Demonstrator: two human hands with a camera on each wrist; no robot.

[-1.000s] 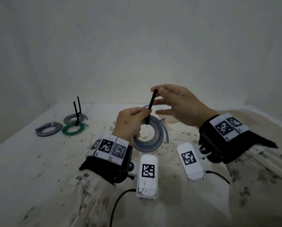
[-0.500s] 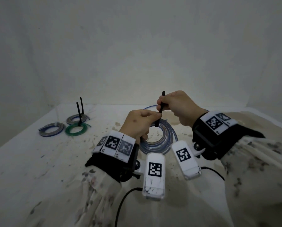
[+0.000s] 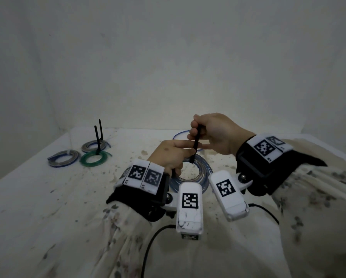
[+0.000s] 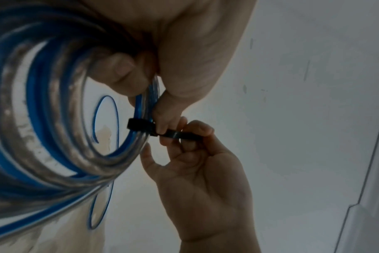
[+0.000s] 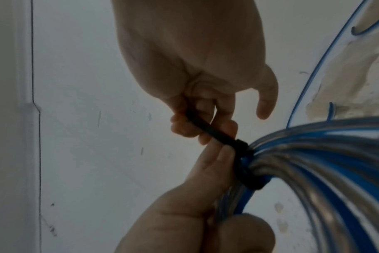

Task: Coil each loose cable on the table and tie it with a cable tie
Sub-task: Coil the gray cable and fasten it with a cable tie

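Observation:
A coil of clear cable with a blue stripe (image 3: 203, 173) (image 4: 54, 137) (image 5: 325, 162) is held up over the middle of the table. My left hand (image 3: 172, 155) (image 4: 154, 82) (image 5: 206, 205) grips the coil's bundle where a black cable tie (image 3: 195, 145) (image 4: 145, 128) (image 5: 240, 154) wraps it. My right hand (image 3: 212, 133) (image 4: 184, 135) (image 5: 197, 123) pinches the tie's free tail just above the left hand's fingers. The tail stands nearly upright between both hands. A loose end of blue cable (image 3: 180, 134) curls on the table behind.
Three tied coils lie at the far left: a blue-grey one (image 3: 63, 158), a green one (image 3: 92, 158) and a grey one (image 3: 94, 146), two with black tie tails sticking up. The stained white table (image 3: 47, 207) meets plain walls behind.
My right hand went from open beside the tie's tail to pinching it, and has drawn the tail up. The coil and both hands shifted slightly right.

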